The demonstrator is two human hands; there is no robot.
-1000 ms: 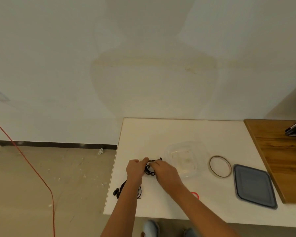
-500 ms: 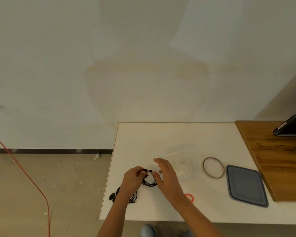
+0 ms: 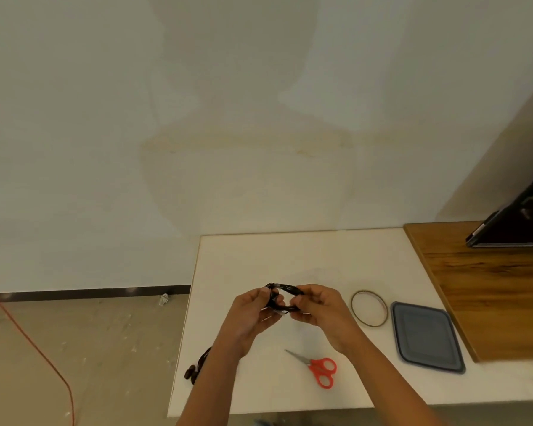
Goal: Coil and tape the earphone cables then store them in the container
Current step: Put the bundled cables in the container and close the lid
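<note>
From my feed: red scissors (image 3: 319, 368) lie nearest on the white table (image 3: 259, 256). Just past them the left hand (image 3: 250, 315) and right hand (image 3: 320, 309) pinch the coiled black earphone cable (image 3: 282, 298) (one side each), tape roll (image 3: 369, 308) to its right.

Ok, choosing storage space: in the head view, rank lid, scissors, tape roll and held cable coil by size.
1. lid
2. scissors
3. tape roll and cable coil: look alike, coil held nearer the camera, so unranked.
</note>
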